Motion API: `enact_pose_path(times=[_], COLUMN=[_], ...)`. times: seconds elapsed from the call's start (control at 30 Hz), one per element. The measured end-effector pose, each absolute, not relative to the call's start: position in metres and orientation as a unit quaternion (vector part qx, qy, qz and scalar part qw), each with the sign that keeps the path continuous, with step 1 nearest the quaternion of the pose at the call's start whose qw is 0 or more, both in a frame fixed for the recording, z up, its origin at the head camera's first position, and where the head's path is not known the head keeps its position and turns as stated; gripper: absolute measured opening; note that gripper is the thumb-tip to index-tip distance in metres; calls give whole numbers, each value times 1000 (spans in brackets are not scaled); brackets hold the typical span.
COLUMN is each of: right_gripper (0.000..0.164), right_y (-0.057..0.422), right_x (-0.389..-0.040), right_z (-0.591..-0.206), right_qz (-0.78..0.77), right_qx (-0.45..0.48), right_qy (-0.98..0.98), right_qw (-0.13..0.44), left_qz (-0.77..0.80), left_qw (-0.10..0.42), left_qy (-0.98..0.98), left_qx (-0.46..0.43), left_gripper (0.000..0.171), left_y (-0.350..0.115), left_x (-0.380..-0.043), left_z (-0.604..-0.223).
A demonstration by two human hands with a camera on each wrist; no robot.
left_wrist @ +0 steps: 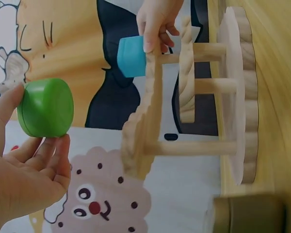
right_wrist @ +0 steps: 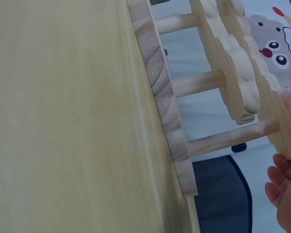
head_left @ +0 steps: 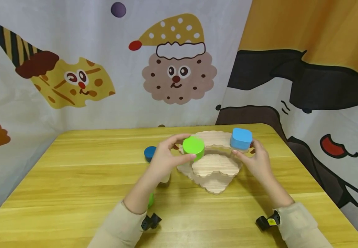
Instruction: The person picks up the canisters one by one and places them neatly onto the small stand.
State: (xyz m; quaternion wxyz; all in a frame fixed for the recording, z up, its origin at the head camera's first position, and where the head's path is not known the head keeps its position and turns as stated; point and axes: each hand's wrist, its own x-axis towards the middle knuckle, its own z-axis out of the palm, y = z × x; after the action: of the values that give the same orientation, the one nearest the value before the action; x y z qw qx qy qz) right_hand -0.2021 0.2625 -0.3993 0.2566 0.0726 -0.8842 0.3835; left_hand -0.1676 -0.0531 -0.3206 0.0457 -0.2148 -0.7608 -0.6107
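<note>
Yellow wood table [head_left: 73, 193]: left hand [head_left: 165, 156] pinches round green block [head_left: 193, 146], right hand [head_left: 258, 161] apparently scalloped wooden stand [head_left: 217, 164] by edge; pegs [left_wrist: 189, 148] wrist-views only; beige block [head_left: 166, 177] half-hidden.

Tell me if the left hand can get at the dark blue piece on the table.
Probably not for a grip: the left hand already holds a green piece. The dark blue piece shows just beside that hand in the head view, though.

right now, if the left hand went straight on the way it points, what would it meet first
Likely the pale wooden stand's scalloped upper tier, seen beyond the green round block that the left hand holds. Depth is unclear, and the block might pass above that tier.
</note>
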Motion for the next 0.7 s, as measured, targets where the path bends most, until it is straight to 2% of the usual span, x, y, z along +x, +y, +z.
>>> enact_pose_path(times=[0.7], right_gripper=[59], right_y=[265], right_x=[-203], right_z=[-399], right_qz=[380], right_qx=[72], right_qy=[-885], right_qw=[259], left_qz=[-621], left_qw=[69], left_qy=[-763], left_qx=[-166], left_gripper=[58], left_y=[14], left_x=[-205], left_z=[-328])
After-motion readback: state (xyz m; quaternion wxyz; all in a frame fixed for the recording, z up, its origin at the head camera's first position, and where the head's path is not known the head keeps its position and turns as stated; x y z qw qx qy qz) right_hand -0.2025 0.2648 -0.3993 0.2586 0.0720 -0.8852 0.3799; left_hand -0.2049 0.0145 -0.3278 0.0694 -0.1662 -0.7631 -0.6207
